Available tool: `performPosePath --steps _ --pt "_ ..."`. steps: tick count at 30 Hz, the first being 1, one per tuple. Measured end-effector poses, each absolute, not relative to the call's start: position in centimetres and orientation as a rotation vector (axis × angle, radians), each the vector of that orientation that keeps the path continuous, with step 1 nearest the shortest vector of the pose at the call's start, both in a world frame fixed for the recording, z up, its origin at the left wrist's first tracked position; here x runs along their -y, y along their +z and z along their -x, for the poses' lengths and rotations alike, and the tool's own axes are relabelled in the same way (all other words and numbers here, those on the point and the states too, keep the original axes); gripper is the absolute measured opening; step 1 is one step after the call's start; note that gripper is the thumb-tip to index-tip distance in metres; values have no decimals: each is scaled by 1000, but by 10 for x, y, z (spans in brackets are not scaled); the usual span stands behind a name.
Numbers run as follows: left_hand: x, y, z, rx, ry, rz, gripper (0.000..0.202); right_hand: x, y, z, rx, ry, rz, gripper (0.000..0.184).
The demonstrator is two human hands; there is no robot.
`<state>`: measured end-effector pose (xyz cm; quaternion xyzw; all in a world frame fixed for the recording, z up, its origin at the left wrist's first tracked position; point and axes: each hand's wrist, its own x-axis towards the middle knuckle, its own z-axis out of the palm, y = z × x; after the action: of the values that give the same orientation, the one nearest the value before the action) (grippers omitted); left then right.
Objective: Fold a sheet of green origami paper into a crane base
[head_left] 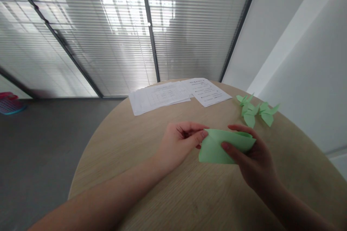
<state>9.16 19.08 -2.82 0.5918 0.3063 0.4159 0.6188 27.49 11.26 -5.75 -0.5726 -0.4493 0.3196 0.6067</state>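
left hand (180,144) pinches the paper (215,149) at its left tip, right hand (253,160) grips its right side, over the table (130,162) middle; green folds (255,111) near the right edge.

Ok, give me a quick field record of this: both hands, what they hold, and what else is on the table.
left hand: pinches the left corner of the folded light-green paper sheet
right hand: grips the sheet's right side, thumb on its front
sheet height: low over the round light-wood table; contact cannot be told
table, far edge: printed white paper sheets, flat and overlapping
table, right side: small folded green paper figures, clustered
floor, far left: pink plastic basket
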Motion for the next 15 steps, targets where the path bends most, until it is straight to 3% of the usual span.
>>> performPosePath --steps 8,15 --pt "-201 -36 -94 -811 1015 -1241 13 -123 -63 -273 1034 940 1260 60" --pt "-214 -47 -92 -904 914 -1234 14 -140 -75 -281 1013 1031 1250 47"
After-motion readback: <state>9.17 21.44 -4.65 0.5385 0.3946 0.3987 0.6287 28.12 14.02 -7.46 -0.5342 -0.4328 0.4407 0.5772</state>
